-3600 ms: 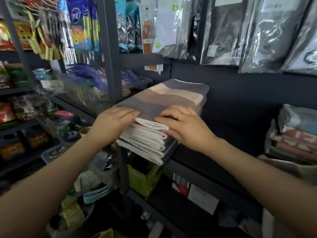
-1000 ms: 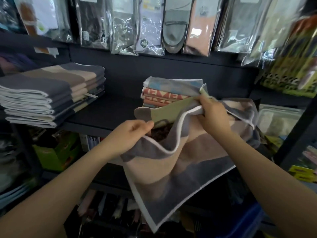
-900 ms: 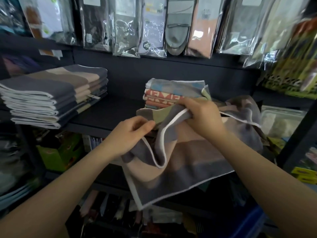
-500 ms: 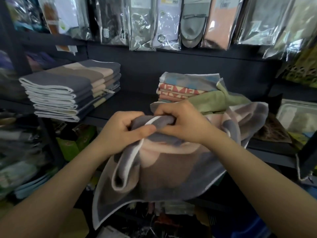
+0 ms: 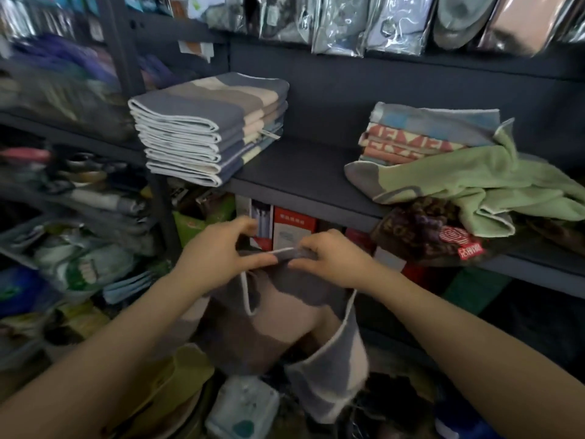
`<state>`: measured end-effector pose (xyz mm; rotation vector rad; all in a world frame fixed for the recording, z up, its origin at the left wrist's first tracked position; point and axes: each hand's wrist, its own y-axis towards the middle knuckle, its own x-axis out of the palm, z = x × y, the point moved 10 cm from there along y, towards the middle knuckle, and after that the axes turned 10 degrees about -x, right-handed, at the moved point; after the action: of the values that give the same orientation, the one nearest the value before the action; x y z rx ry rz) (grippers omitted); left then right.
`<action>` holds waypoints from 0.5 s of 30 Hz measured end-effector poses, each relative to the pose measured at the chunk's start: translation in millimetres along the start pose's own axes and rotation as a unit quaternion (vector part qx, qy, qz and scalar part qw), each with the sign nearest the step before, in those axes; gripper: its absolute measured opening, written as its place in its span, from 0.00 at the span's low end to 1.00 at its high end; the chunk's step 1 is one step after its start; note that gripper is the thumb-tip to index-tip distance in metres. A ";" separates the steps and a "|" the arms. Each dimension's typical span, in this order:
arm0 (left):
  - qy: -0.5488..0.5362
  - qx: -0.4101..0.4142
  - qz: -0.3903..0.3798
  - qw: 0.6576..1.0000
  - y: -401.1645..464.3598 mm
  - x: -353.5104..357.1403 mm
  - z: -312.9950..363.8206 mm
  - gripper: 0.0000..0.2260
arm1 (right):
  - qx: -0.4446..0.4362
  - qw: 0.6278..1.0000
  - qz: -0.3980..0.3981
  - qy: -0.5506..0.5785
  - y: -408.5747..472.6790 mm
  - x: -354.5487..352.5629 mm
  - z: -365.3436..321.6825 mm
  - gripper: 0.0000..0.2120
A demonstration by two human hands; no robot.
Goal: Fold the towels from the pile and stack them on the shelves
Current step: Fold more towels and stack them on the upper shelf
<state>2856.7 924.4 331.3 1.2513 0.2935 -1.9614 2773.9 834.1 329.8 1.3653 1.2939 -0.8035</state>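
Observation:
A grey, beige and brown towel [image 5: 278, 324] with a white hem hangs in front of me, below the shelf edge. My left hand [image 5: 218, 251] and my right hand [image 5: 332, 258] both pinch its top edge, close together. On the dark shelf [image 5: 300, 175] a neat stack of folded grey-and-beige towels [image 5: 209, 128] stands at the left. At the right lies the loose pile: a green towel [image 5: 468, 182] and a dark brown patterned one [image 5: 421, 226], in front of a small stack of folded red-patterned towels [image 5: 421, 137].
Packaged goods in plastic sleeves [image 5: 380, 23] hang above the shelf. Red and white boxes [image 5: 291, 226] sit under it. A dark upright post [image 5: 117, 42] divides the shelving at the left, with cluttered goods [image 5: 79, 248] beyond. A white container [image 5: 243, 410] lies on the floor.
I pulled the towel off the pile and lowered it below the shelf edge. It now hangs down from both hands. The view has shifted right, so the folded stack sits nearer the middle.

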 end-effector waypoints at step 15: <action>-0.322 0.060 0.048 0.943 -16.5 -10.4 17.9 0.04 | 0.065 0.939 0.236 0.242 -25.0 13.7 24.2 0.09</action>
<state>2835.2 930.6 345.5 0.6143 -0.2156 -2.2010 2756.9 811.5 305.4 1.9661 1.2053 -0.2246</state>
